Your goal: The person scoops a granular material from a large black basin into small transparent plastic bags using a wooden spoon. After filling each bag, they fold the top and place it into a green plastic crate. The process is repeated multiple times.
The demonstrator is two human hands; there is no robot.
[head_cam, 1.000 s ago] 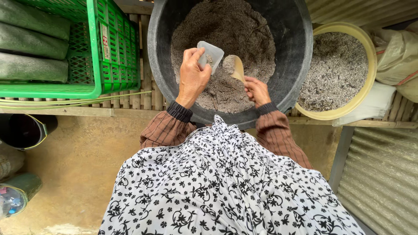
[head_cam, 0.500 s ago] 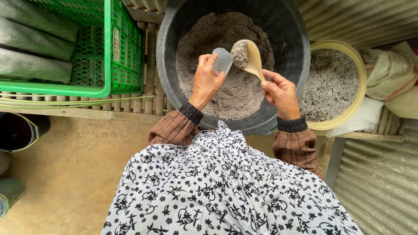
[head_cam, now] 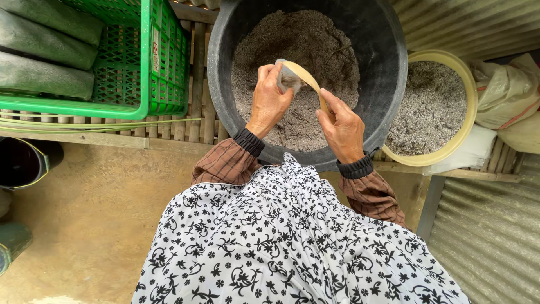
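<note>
A large black tub fills the upper centre of the frame, resting on a slatted wooden worktop and holding grey granular mix. In the upper left stands a green plastic crate loaded with dark green filled bags. To the right of the tub, touching its side, sits a yellow basin of paler grey material, with a tan sack at the right edge of the frame. Over the tub's centre, the right hand is closed on the handle of a tan scoop, whose bowl tilts toward the left hand. The left hand is clamped around a small clear plastic bag, its mouth touching the scoop's bowl; grey mix shows at that junction. Both sleeves are brown with black cuffs.
</note>
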